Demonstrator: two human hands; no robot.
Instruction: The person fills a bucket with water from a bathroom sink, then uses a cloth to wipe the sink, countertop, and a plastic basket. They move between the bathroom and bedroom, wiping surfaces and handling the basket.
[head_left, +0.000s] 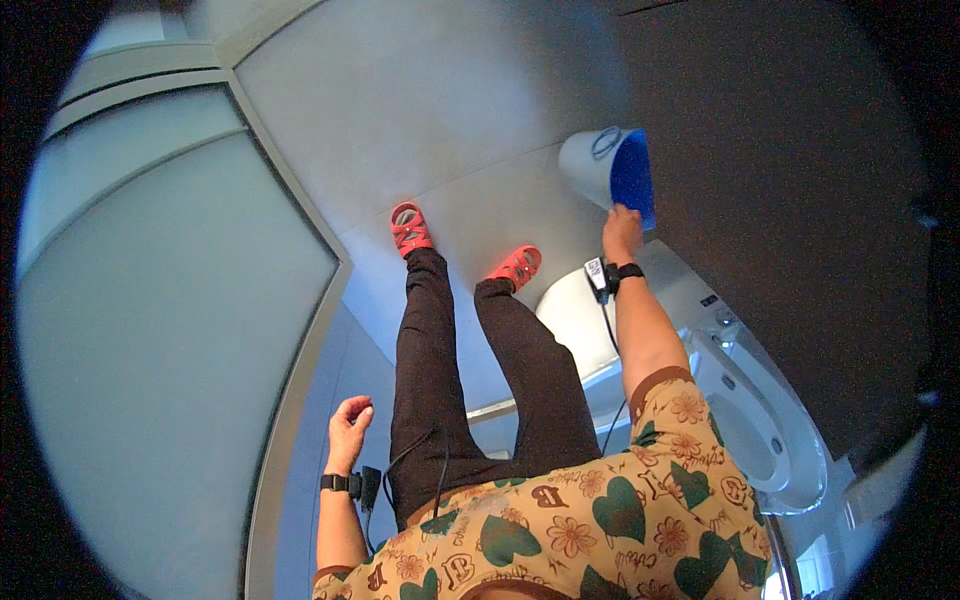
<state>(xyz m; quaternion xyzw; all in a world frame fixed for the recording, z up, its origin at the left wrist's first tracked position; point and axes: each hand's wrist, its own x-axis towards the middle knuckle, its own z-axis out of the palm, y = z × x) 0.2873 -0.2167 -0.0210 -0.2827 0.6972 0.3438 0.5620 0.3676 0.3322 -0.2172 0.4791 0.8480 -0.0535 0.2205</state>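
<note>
My right hand (623, 229) grips the rim of a bucket-like bin (589, 165), pale outside and blue inside. The bin is tilted, with its opening towards the dark wall on the right and a dark looped mark or cord on its side. My left hand (350, 431) hangs beside my left thigh with its fingers loosely curled and holds nothing. Each wrist wears a black strap with a small device and a cable.
A frosted glass panel (172, 300) in a metal frame stands at the left. A white bathtub or basin (757, 427) lies at the lower right, near a rounded white fixture (570, 315). Below are grey floor tiles (450, 112) and my red sandals (411, 229).
</note>
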